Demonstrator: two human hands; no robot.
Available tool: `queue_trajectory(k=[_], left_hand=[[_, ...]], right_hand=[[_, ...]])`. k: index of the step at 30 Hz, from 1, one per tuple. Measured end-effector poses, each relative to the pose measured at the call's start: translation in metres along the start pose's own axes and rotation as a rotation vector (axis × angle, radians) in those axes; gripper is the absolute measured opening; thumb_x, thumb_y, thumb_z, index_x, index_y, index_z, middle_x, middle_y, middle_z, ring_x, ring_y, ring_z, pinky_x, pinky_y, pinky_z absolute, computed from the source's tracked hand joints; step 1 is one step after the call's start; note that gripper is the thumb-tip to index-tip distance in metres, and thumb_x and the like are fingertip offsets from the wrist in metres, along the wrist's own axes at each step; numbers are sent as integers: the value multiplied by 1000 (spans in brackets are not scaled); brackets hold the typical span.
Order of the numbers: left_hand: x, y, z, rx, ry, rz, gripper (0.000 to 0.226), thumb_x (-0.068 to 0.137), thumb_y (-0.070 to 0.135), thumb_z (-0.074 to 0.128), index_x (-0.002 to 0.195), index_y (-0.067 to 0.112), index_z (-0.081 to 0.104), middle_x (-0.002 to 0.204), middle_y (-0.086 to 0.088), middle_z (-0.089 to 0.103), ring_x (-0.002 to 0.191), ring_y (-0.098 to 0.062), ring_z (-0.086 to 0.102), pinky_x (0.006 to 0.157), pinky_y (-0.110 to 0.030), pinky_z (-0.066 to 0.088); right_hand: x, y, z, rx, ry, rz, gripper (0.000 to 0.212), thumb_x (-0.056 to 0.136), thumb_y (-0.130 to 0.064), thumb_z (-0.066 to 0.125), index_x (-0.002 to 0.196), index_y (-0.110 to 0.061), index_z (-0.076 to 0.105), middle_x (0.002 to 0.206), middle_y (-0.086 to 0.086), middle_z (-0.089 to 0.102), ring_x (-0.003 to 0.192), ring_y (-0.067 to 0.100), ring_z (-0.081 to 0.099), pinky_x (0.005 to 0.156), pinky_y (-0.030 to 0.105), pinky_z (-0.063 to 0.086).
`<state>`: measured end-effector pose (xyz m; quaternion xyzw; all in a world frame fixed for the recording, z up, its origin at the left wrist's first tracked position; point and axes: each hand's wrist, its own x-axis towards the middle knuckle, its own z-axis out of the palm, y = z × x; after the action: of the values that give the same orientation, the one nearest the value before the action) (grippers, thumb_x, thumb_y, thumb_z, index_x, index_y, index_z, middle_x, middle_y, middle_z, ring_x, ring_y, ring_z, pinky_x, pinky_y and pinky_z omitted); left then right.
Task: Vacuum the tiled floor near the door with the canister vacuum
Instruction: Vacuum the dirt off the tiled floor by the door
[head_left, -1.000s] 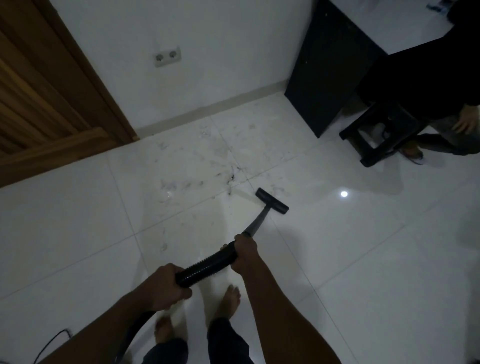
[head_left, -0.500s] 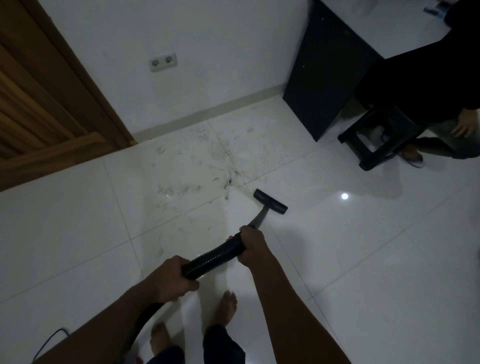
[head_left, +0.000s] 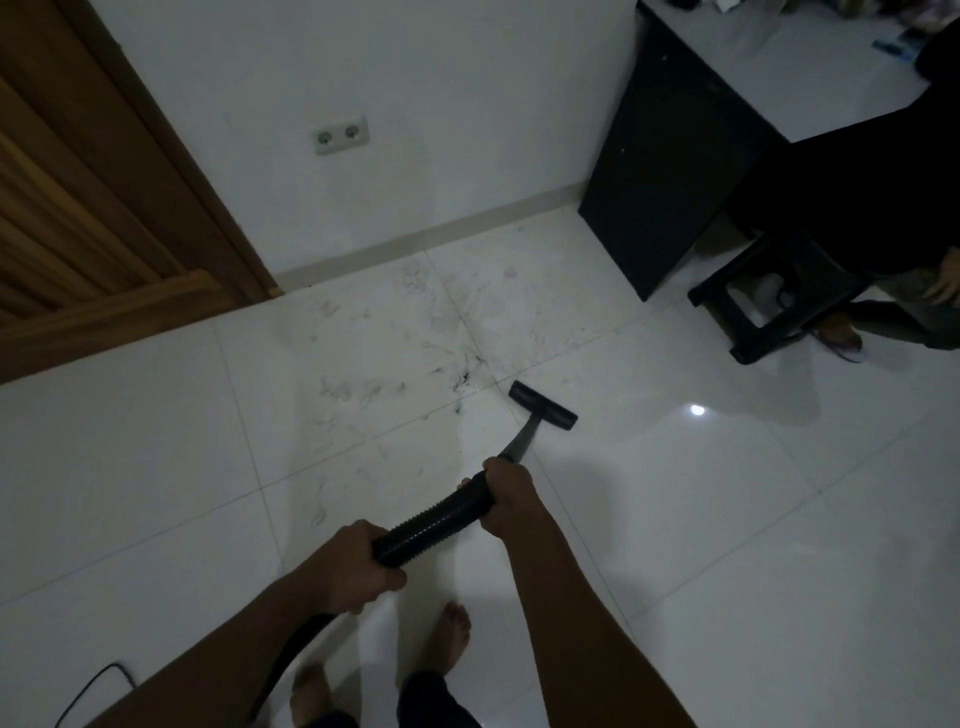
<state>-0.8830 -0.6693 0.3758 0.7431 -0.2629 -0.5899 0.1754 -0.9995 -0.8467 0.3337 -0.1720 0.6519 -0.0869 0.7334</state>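
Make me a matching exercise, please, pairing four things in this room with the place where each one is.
Things:
1. floor nozzle
2. ribbed hose
3. double socket
4. black stool

Places:
A. on the white wall, right of the wooden door
B. beside the dark cabinet
C. gripped by the left hand and the right hand
D. on the tile, just right of the dark debris

Pairs: 1-D, 2-C, 3-A, 4-B.
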Motion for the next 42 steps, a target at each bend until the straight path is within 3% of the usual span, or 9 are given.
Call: queue_trajectory(k=[3,7,14,21,25,29,33,37,42], left_hand=[[0,2,-10,45,-25,9,15,75,10,71,70,8,56,54,-1,53,45,-11,51,46,-26,44],[7,12,-2,47,-30,1,11,75,13,71,77,6,63,58,-2,57,47,-12,54,47,-26,46],[17,23,-21,-13,31,32,18,74,9,72,67,10,54,57,-3,55,48,-15,53,46,-26,42],[31,32,-40,66,-35,60,16,73,13,72,66,11,57,56,2,56,45,-6,52,45,-22,41],[49,44,-51,91,-51,86,19,75,13,72,65,13,56,58,1,56,45,-8,51,44,-22,40],[64,53,-81,22,-59,68,17,76,13,73,70,10,57,58,0,56,49,-13,52,46,-25,41],[70,64,-92,82,-99,86,15,79,12,72,72,10,58,56,2,55,45,-7,51,45,-24,41],[85,83,-84,111,-94,64,18,78,12,72,67,13,58,57,1,57,42,-6,51,44,-22,42],[103,104,-88,39,-87,68,24,75,10,71,60,13,52,51,3,54,41,-7,51,43,-23,40]], right_hand=[[-1,1,-2,18,-6,21,32,98,-5,50,130,-5,42,90,17,52,68,26,57,67,40,56],[3,-10,2,-29,19,44,37,99,-10,52,135,-5,42,90,17,54,68,26,59,54,38,54],[0,-38,21,-23,12,-11,23,98,-6,49,121,-6,45,83,15,54,63,25,57,62,37,54],[5,-48,34,-78,45,44,33,100,-10,51,130,1,45,84,18,57,65,26,58,65,39,53],[7,-69,45,-103,97,21,41,100,-11,52,139,-1,42,85,18,57,64,26,58,53,37,55],[12,-93,58,-91,72,-2,35,101,-12,50,134,-1,48,83,16,58,66,24,59,61,35,53],[16,-95,62,-78,92,27,40,102,-16,51,139,-3,45,90,16,58,66,24,60,44,30,55],[32,-110,64,-44,112,22,41,101,-12,50,140,-2,41,87,18,54,63,27,57,53,36,56],[43,-144,53,-38,108,-10,31,100,-8,50,131,-2,44,91,20,53,63,27,56,46,33,55]])
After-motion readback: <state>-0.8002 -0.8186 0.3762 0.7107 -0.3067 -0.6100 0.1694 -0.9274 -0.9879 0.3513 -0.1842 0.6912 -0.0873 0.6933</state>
